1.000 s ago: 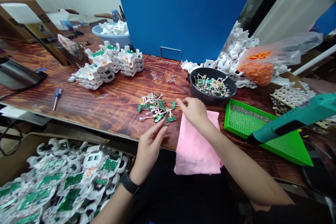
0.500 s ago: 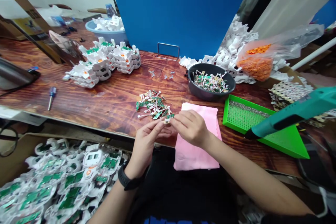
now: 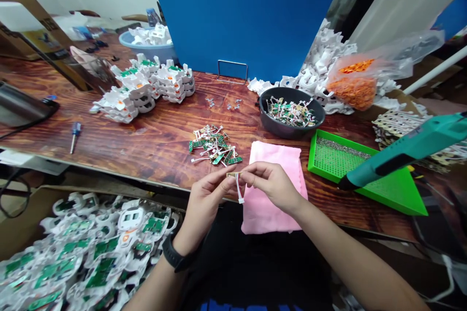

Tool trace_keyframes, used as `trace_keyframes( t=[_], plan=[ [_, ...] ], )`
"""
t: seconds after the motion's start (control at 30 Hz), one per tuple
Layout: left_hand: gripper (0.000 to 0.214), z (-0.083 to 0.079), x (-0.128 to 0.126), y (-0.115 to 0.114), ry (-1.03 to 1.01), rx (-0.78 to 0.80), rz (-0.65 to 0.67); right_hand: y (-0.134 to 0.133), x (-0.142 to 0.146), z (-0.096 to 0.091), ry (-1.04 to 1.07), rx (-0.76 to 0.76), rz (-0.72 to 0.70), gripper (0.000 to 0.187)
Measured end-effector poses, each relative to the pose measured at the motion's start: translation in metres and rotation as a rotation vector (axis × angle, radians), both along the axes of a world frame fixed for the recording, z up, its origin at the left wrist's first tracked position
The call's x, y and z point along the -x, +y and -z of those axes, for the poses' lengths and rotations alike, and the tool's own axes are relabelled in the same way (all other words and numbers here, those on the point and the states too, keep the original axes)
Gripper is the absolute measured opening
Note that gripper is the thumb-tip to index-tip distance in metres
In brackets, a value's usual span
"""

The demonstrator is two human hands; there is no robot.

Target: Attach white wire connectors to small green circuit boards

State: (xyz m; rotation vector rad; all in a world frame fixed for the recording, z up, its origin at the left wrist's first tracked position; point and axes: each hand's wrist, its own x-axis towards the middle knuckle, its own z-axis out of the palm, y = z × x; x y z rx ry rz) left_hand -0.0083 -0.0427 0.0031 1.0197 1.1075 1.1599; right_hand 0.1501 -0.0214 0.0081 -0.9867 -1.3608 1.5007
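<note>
Between the fingertips of both hands is a small circuit board (image 3: 232, 174) with a short white cable and plug hanging down from it. My left hand (image 3: 207, 194) is closed on the board's left end, a dark band around its wrist. My right hand (image 3: 272, 184) pinches the right end, above the edge of a folded pink cloth (image 3: 275, 214). Just beyond my fingers lies a loose pile of small green boards with white cables (image 3: 213, 145). More such boards fill a dark round bowl (image 3: 288, 129) farther back on the right.
A green perforated tray (image 3: 397, 199) holds small metal parts, with a teal power screwdriver (image 3: 401, 153) over it. Stacked white housings (image 3: 138, 87) stand at the back left. A screwdriver (image 3: 75, 136) lies left. A box of housings with boards (image 3: 98, 248) sits below the table edge.
The small board has been turned in my fingers, so its white cable now hangs down toward me. Both hands have come slightly closer to the table's front edge.
</note>
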Motion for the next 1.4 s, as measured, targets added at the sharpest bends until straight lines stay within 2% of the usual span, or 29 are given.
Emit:
trace_keyframes(
  t=[0.1,0.23,0.5,0.77,0.8,0.87,0.93,1.0,1.07,1.13,1.23,1.27,1.33,1.37,1.4],
  plan=[
    [0.021,-0.001,0.002,0.002,0.028,0.009,0.041,0.000,-0.002,0.001,0.001,0.000,0.027,0.012],
    [0.019,0.002,0.004,0.003,0.046,0.000,0.093,0.002,-0.004,0.003,-0.019,0.011,0.031,0.011],
    [0.018,0.003,0.003,0.002,0.145,-0.075,0.070,0.003,-0.004,-0.002,-0.037,0.059,0.041,0.008],
    [0.026,0.003,0.003,0.003,0.107,-0.020,0.077,0.004,-0.004,-0.007,-0.062,0.053,0.060,0.013],
    [0.032,0.004,0.003,0.004,0.088,0.001,0.077,0.007,-0.008,-0.010,-0.085,0.018,0.092,0.015],
    [0.045,0.005,0.003,0.005,0.070,0.033,0.068,0.020,-0.022,-0.018,-0.170,-0.123,0.251,0.018],
    [0.048,0.007,0.004,0.006,0.080,0.041,0.051,0.039,-0.045,-0.027,-0.334,-0.348,0.543,0.022],
    [0.047,0.009,0.005,0.006,0.090,0.033,0.030,0.063,-0.072,-0.034,-0.641,-0.533,0.852,0.026],
    [0.045,0.010,0.006,0.006,0.092,0.026,0.007,0.084,-0.092,-0.035,-0.975,-0.597,0.961,0.028],
    [0.044,0.011,0.009,0.007,0.094,0.026,-0.022,0.094,-0.099,-0.032,-1.198,-0.597,0.960,0.032],
    [0.043,0.013,0.013,0.009,0.117,0.033,-0.075,0.087,-0.077,-0.020,-1.259,-0.678,0.877,0.033],
    [0.043,0.014,0.014,0.010,0.129,0.036,-0.095,0.080,-0.064,-0.014,-1.226,-0.726,0.778,0.029],
    [0.041,0.015,0.017,0.011,0.148,0.038,-0.129,0.066,-0.036,-0.001,-1.124,-0.780,0.394,0.023],
    [0.040,0.016,0.018,0.011,0.152,0.038,-0.141,0.060,-0.023,0.006,-1.089,-0.757,0.239,0.020],
    [0.039,0.016,0.020,0.011,0.153,0.037,-0.150,0.056,-0.013,0.013,-1.072,-0.719,0.149,0.018]
  ],
)
